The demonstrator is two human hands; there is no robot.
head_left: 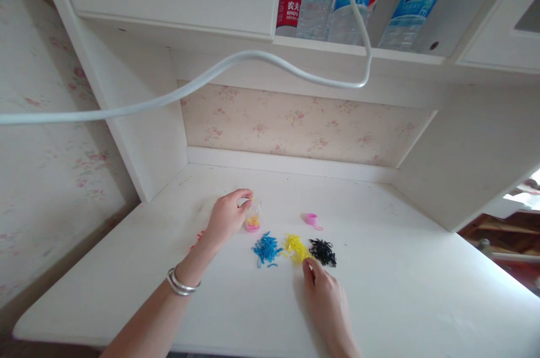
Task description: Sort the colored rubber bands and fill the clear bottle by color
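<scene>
My left hand [228, 213] pinches a small yellow rubber band at the mouth of a small clear container [253, 215] with a pink bottom. Some yellow bands lie inside it. At the near edge of a pile of yellow rubber bands [295, 248] is my right hand [325, 296], its thumb and fingers closed together; whether a band is between them is hidden. A pile of blue rubber bands [266, 248] lies left of the yellow pile, and black rubber bands [323, 252] lie to its right. Red rubber bands [199, 238] are partly hidden behind my left wrist.
A pink cap [311, 218] stands on the white desk [400, 290] behind the black pile. Overhead, a white cable [253, 55] crosses the view. Plastic bottles [354, 1] stand on the shelf above; side panels enclose the desk's back.
</scene>
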